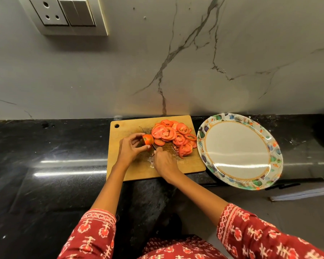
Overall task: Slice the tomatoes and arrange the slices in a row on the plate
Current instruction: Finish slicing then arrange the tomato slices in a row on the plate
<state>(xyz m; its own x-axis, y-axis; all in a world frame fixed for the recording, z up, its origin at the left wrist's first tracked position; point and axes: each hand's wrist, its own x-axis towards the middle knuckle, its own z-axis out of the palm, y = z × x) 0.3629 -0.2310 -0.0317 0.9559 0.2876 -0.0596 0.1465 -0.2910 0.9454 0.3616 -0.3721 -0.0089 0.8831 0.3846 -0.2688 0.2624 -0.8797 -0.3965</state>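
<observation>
— Tomato [148, 140] piece: on the wooden cutting board [131, 171], pinched between thumb and curled fingers of the left hand [130, 149].
— And the right hand [164, 162]?
— Clamped around a knife [153, 145], blade just beside the tomato's right face.
— Slices?
— Heaped as tomato slices [173, 136] on the board's far right part.
— Plate?
— Floral-rimmed plate [239, 152], just right of the board, on the black counter [45, 165].
</observation>
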